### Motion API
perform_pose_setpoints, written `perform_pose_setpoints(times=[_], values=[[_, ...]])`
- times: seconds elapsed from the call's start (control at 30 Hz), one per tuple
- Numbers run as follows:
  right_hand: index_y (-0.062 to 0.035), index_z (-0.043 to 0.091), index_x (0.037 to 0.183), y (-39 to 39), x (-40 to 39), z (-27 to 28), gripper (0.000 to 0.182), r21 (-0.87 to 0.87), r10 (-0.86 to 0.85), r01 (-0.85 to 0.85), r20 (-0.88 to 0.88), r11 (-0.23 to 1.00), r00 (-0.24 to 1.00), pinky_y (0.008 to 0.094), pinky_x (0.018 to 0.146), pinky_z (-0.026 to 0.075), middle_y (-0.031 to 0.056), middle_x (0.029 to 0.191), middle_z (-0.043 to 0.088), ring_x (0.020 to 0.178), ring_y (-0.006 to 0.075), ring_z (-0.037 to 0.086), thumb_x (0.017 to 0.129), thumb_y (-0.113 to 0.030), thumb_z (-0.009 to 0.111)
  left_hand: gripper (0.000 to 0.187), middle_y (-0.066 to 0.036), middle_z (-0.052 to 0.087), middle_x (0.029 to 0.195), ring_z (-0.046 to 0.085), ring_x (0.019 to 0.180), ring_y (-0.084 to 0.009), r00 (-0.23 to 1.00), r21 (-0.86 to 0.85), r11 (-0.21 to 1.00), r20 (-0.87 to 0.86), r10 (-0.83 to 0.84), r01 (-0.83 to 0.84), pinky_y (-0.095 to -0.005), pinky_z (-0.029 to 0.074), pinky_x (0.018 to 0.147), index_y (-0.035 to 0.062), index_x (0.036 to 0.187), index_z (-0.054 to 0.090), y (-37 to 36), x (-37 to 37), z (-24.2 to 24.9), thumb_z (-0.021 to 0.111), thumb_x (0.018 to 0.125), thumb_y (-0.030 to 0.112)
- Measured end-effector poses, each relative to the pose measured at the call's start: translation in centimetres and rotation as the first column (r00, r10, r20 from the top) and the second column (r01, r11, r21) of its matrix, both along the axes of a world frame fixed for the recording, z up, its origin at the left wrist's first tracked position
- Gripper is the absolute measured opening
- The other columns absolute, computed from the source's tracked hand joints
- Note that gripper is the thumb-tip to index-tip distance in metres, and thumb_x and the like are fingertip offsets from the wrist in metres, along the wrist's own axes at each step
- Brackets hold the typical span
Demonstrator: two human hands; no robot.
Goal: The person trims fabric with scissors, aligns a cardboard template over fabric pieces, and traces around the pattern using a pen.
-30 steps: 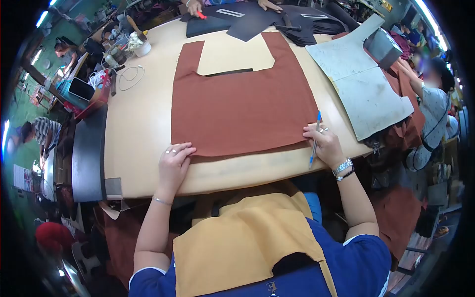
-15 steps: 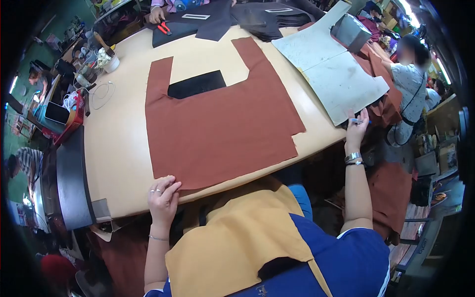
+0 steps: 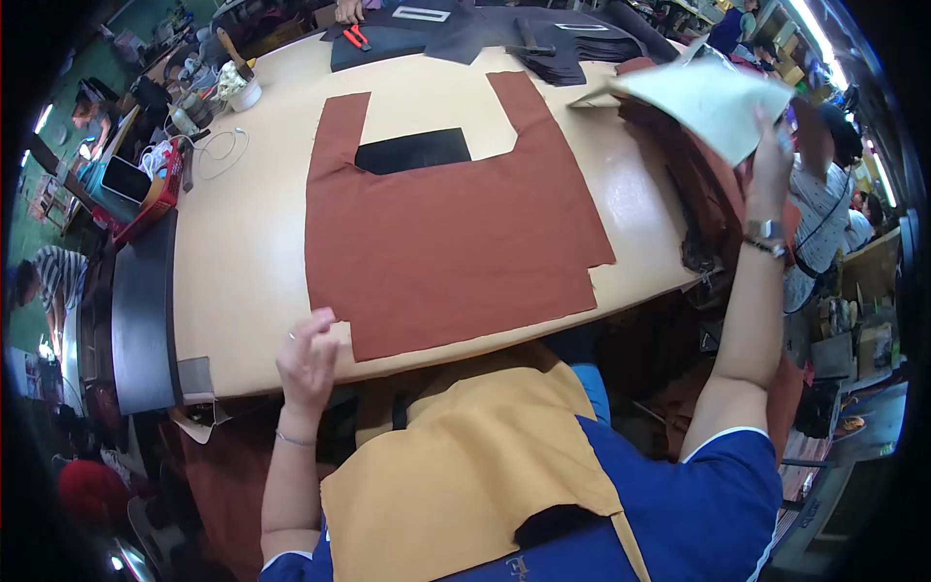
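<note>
A reddish-brown cut piece of fabric or leather (image 3: 456,247) lies flat on the table, with two upright straps and notched lower corners. Between the straps rests a black rectangular piece (image 3: 417,151). Just off its lower left corner, my left hand (image 3: 308,364) is raised with loosely bent fingers apart, holding nothing. To the right, my right hand (image 3: 769,165) grips the near edge of a large pale pattern board (image 3: 713,102), which is lifted and tilted, partly blurred. Under the board sits a heap of reddish-brown material (image 3: 679,170).
Dark cut pieces (image 3: 572,58) and red-handled pliers (image 3: 357,37) lie at the far edge, beside another person's hand (image 3: 349,10). At left are a white pot with a brush (image 3: 242,92), a cable (image 3: 221,153) and a red basket (image 3: 160,194). A person (image 3: 819,194) stands at right.
My right hand has raised the pattern board off the table and swung it up and right. My left hand has come off the brown piece's corner. The view has shifted slightly.
</note>
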State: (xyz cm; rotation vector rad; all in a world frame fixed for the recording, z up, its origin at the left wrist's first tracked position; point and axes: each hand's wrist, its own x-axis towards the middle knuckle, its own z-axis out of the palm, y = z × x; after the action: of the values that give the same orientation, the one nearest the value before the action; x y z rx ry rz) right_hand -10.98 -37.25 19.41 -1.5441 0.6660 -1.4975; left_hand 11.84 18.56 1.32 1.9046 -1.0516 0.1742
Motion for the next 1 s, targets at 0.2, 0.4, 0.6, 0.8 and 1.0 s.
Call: perform_pose_setpoints(times=[0.2,0.4,0.6,0.8,1.0], values=[[-0.0015,0.061,0.117,9.9,8.4,9.9,0.034,0.049,0.419,-0.432,0.17,0.9,0.892,0.0266,0.077,0.05,0.006,0.104,0.064,0.086,0.0135,0.063,0.089,-0.02,0.065,0.03,-0.009,0.063,0.119,0.06,0.1,-0.0166,0.834,-0.308,0.951,-0.53,-0.155,-0.019,-0.0289,0.047,0.088,0.0036,0.118,0.061,-6.0,3.7,3.5,0.046,0.102,0.024],[-0.0004,0.058,0.117,19.0,12.3,11.7,0.037,0.117,0.687,-0.73,0.266,0.674,0.677,0.0287,0.059,0.052,0.0062,0.083,0.067,0.063,0.0135,0.063,0.088,-0.023,0.065,0.061,-0.011,0.049,0.137,0.049,0.124,-0.0228,0.169,-0.515,0.856,-0.849,-0.501,-0.048,-0.0409,0.046,0.095,0.0073,0.138,0.043,-15.1,5.5,3.8,0.051,0.096,0.05],[-0.0045,0.062,0.116,10.2,9.6,3.8,0.032,0.193,0.756,-0.769,0.154,0.609,0.637,0.0266,0.075,0.054,0.0041,0.103,0.068,0.089,0.0127,0.066,0.091,-0.025,0.064,0.058,-0.011,0.06,0.115,0.059,0.108,-0.0229,0.068,-0.566,0.823,-0.824,-0.563,-0.046,-0.0372,0.051,0.091,0.004,0.135,0.044,-14.0,7.6,2.0,0.058,0.094,0.042],[-0.0026,0.058,0.121,8.7,3.5,-10.1,0.042,0.176,0.586,-0.568,-0.4,0.804,0.705,0.0226,0.073,0.05,-0.0013,0.094,0.061,0.082,0.0072,0.058,0.085,-0.019,0.073,0.062,-0.016,0.06,0.119,0.061,0.106,-0.0209,0.574,-0.22,0.95,-0.817,-0.056,-0.22,-0.0335,0.052,0.089,-0.0027,0.137,0.034,-6.3,9.3,0.7,0.068,0.088,0.011],[0.0006,0.06,0.117,10.7,0.2,-19.2,0.042,0.387,0.535,-0.37,-0.591,0.845,0.604,0.0185,0.056,0.04,-0.0053,0.074,0.054,0.064,0.0027,0.048,0.081,-0.011,0.077,0.058,-0.005,0.064,0.087,0.061,0.075,-0.0117,0.714,0.1,0.99,-0.685,0.144,-0.103,-0.0238,0.052,0.066,-0.0051,0.134,0.046,-4.3,8.8,-1.1,0.072,0.083,0.008]])
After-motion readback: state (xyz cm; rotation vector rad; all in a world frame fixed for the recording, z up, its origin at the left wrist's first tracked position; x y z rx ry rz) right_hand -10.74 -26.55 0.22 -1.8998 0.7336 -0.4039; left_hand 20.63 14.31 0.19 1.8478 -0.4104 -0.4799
